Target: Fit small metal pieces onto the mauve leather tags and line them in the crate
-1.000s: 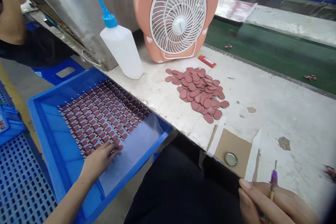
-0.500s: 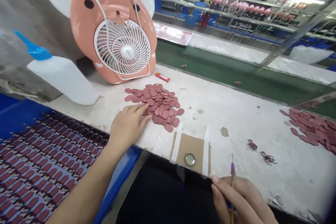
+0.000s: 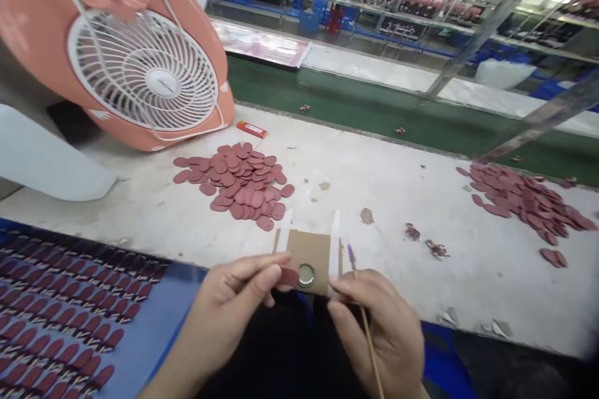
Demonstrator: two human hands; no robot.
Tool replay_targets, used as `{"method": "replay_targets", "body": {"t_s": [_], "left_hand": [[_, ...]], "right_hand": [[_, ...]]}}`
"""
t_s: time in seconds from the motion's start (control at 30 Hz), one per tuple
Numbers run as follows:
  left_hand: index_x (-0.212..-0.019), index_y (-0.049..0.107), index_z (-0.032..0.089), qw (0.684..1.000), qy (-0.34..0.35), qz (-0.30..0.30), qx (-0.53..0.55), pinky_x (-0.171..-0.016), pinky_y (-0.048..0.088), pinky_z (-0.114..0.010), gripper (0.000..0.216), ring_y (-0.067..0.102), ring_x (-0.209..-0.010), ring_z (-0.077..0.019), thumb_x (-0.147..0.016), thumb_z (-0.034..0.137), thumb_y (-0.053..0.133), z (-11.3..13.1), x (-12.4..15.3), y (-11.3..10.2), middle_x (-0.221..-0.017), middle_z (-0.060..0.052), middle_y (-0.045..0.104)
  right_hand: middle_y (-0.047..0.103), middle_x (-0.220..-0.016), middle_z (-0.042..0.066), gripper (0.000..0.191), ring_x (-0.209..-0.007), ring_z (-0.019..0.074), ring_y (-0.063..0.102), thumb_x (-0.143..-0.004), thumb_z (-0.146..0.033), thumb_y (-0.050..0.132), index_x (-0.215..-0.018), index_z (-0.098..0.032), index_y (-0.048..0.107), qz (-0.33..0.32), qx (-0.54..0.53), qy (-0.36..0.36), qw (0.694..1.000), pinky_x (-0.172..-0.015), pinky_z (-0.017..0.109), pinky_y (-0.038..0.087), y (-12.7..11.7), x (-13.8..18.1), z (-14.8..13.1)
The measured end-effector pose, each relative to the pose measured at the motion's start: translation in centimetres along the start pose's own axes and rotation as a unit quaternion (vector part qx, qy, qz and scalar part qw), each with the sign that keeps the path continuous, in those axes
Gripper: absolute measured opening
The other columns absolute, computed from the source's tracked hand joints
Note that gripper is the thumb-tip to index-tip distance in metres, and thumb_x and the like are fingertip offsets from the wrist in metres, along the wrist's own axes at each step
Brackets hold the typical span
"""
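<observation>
Between the thumb and fingers of my left hand point(image 3: 238, 302) is a dark red oval piece point(image 3: 289, 277), held at the table's front edge. My right hand point(image 3: 379, 324) grips a slim wooden-handled tool point(image 3: 365, 330) with a purple collar and a fine tip pointing up and away; whether it is a brush or a needle I cannot tell. A cardboard pad point(image 3: 311, 246) with white tape strips lies between the hands. On it sits an upturned bottle cap point(image 3: 307, 275), just right of the red piece. Behind my left hand spreads a pile of similar ovals point(image 3: 243, 184).
A pink pig-shaped fan point(image 3: 206, 50) stands back left, with a white plastic bottle point(image 3: 51, 156) before it. A red lighter-like item point(image 3: 251, 129) lies near the fan. Another oval pile point(image 3: 524, 196) is at right. Rows of red pieces fill a blue tray point(image 3: 154, 312) at lower left.
My left hand has left the pile and come right to the pad, now with a red oval piece in it. My right hand has moved closer to the pad. The view has shifted right.
</observation>
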State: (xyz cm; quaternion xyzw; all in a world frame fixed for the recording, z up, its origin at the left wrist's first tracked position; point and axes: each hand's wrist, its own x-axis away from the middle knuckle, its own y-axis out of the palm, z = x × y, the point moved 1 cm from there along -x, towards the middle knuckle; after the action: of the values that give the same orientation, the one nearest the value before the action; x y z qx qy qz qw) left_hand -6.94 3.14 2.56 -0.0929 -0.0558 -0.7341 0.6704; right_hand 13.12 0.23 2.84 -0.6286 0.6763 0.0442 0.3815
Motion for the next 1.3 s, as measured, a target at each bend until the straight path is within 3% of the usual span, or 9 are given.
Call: {"method": "replay_targets", "body": {"t_s": [0.2, 0.37, 0.47, 0.53, 0.67, 0.73, 0.83, 1.0, 1.3], "left_hand": [[-0.1, 0.08, 0.036, 0.992, -0.02, -0.097, 0.083, -0.059, 0.055, -0.019, 0.019, 0.067, -0.063, -0.0135, -0.082, 0.034, 0.073, -0.9, 1.0, 3.3, -0.075, 0.0, 0.079], [-0.104, 0.078, 0.043, 0.978, 0.137, -0.15, 0.042, -0.063, 0.053, -0.02, 0.038, 0.068, -0.066, -0.0145, -0.073, 0.022, 0.083, -1.9, 1.0, 2.8, -0.074, 0.002, 0.077], [-0.097, 0.08, 0.04, 0.978, 0.14, -0.14, 0.064, -0.056, 0.05, -0.017, 0.031, 0.062, -0.057, -0.0107, -0.069, 0.027, 0.086, -2.8, 1.2, 2.4, -0.068, 0.003, 0.072], [-0.086, 0.081, 0.035, 0.985, 0.091, -0.102, 0.105, -0.054, 0.05, -0.017, 0.024, 0.06, -0.056, -0.01, -0.063, 0.037, 0.089, -3.5, 1.5, 2.2, -0.068, 0.003, 0.069], [-0.079, 0.078, 0.028, 0.97, -0.049, -0.044, 0.232, -0.052, 0.055, -0.021, 0.033, 0.07, -0.072, -0.019, -0.057, 0.051, 0.088, -4.3, 2.4, 1.8, -0.091, -0.004, 0.076], [-0.077, 0.077, 0.028, 0.952, -0.119, -0.004, 0.283, -0.048, 0.053, -0.02, 0.034, 0.072, -0.071, -0.0204, -0.054, 0.049, 0.091, -4.3, 2.8, 1.5, -0.088, -0.004, 0.078], [-0.071, 0.075, 0.026, 0.935, -0.145, 0.051, 0.321, -0.041, 0.048, -0.016, 0.037, 0.066, -0.055, -0.0146, -0.047, 0.048, 0.093, -3.9, 3.0, 1.3, -0.067, 0.0, 0.073], [-0.077, 0.079, 0.023, 0.928, -0.156, 0.115, 0.319, -0.04, 0.048, -0.018, 0.041, 0.053, -0.05, -0.0102, -0.055, 0.056, 0.087, -3.4, 2.6, 1.8, -0.062, 0.0, 0.065], [-0.09, 0.082, 0.025, 0.931, -0.188, 0.047, 0.308, -0.054, 0.053, -0.02, 0.045, 0.06, -0.059, -0.0118, -0.059, 0.056, 0.086, -4.1, 2.7, 2.2, -0.075, -0.004, 0.074]], "right_hand": [[0.064, -0.083, 0.001, 0.01, -0.069, 0.0107, 0.063, -0.091, -0.015, 0.069, -0.099, -0.021, 0.071, -0.027, -0.13, 0.149, 0.98, -0.064, 0.017, 0.053, 0.0, 0.3, 0.3], [0.064, -0.083, -0.001, 0.005, -0.063, 0.007, 0.063, -0.091, -0.021, 0.074, -0.094, -0.023, 0.071, -0.064, -0.394, 0.319, 0.86, -0.057, 0.011, 0.05, 0.2, 2.9, 0.6], [0.065, -0.084, -0.001, 0.018, -0.065, 0.0064, 0.062, -0.088, -0.023, 0.078, -0.105, -0.025, 0.071, -0.079, -0.453, 0.34, 0.82, -0.06, 0.011, 0.05, 0.8, 3.9, 0.6], [0.067, -0.09, 0.0, 0.027, -0.068, 0.0077, 0.063, -0.091, -0.025, 0.075, -0.117, -0.028, 0.068, -0.067, -0.432, 0.333, 0.835, -0.064, 0.014, 0.053, 0.8, 3.8, 0.9], [0.065, -0.081, 0.001, 0.024, -0.065, 0.0104, 0.063, -0.107, -0.03, 0.049, -0.124, -0.027, 0.066, -0.011, -0.257, 0.211, 0.943, -0.061, 0.019, 0.056, 0.4, 2.5, 2.2], [0.065, -0.078, 0.002, 0.028, -0.066, 0.012, 0.062, -0.109, -0.036, 0.045, -0.118, -0.024, 0.068, -0.004, -0.173, 0.14, 0.975, -0.06, 0.021, 0.054, 0.5, 2.0, 2.8], [0.066, -0.082, 0.002, 0.032, -0.069, 0.0139, 0.063, -0.108, -0.043, 0.045, -0.106, -0.023, 0.069, -0.015, -0.13, 0.109, 0.985, -0.06, 0.022, 0.052, 1.1, 2.0, 3.6], [0.064, -0.081, 0.001, 0.018, -0.066, 0.0131, 0.061, -0.106, -0.027, 0.049, -0.1, -0.02, 0.064, -0.033, -0.06, 0.104, 0.992, -0.059, 0.021, 0.049, 2.1, 2.2, 3.8], [0.064, -0.079, 0.002, 0.026, -0.064, 0.0136, 0.061, -0.108, -0.03, 0.044, -0.098, -0.019, 0.065, 0.0, -0.058, 0.085, 0.995, -0.057, 0.023, 0.049, 1.4, 2.0, 2.5]]}}
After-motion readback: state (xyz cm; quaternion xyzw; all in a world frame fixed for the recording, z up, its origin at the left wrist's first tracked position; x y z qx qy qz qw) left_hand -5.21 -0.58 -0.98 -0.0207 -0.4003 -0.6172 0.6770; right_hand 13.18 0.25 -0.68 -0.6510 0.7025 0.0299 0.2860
